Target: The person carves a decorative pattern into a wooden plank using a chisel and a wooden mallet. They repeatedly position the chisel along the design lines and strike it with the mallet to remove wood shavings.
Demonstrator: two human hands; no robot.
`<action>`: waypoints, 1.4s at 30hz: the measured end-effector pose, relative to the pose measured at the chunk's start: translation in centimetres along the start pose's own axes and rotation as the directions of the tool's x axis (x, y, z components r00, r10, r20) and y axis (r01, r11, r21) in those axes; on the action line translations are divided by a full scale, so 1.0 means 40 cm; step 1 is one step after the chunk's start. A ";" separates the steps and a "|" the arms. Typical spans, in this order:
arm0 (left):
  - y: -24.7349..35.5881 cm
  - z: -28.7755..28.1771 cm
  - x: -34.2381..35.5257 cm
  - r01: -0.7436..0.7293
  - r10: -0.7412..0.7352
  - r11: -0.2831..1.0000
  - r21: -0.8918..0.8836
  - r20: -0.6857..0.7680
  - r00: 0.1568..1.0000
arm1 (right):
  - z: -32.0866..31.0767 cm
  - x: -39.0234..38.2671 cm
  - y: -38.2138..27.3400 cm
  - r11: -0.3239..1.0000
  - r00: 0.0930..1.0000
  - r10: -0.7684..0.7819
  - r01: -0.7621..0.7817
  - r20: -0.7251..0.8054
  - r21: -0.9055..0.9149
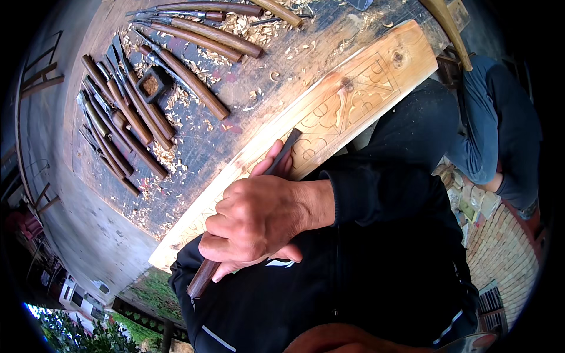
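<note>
A long pale wooden board (419, 50) lies slantwise along the near edge of the bench, with letters and curved outlines marked and partly carved on its face. Gripping the dark wooden handle of a carving chisel (203, 277), my right hand (259, 215) is closed, with its back toward me. The chisel's flat dark blade points up and right, its tip at the carved outlines. Fingers of my left hand (273, 157) hold the blade's shank low against the board. The rest of that hand is mostly hidden beneath the right one.
Several wooden-handled chisels (191, 82) lie on the worn workbench (247, 126) among curled wood shavings (238, 25). A small dark square dish (154, 84) rests on the tools at left. Another person's legs (500, 117) are at the right, beside a curved wooden handle (450, 29).
</note>
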State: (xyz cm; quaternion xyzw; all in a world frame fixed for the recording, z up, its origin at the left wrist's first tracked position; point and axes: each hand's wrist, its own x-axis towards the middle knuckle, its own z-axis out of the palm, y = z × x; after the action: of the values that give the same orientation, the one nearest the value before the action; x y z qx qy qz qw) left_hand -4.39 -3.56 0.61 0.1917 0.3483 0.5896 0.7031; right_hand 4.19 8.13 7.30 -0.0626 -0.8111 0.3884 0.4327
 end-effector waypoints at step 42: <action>-0.011 0.029 -0.024 -0.113 0.098 0.987 0.111 0.131 0.986 | -0.019 -0.001 -0.086 0.913 0.978 -0.192 0.210 0.086 -0.351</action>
State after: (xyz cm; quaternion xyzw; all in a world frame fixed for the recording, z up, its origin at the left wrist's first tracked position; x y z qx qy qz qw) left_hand -3.33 -4.42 1.37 0.2879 0.3270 0.5913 0.6787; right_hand 5.61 6.19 9.87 -0.0468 -0.8810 0.1891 0.4312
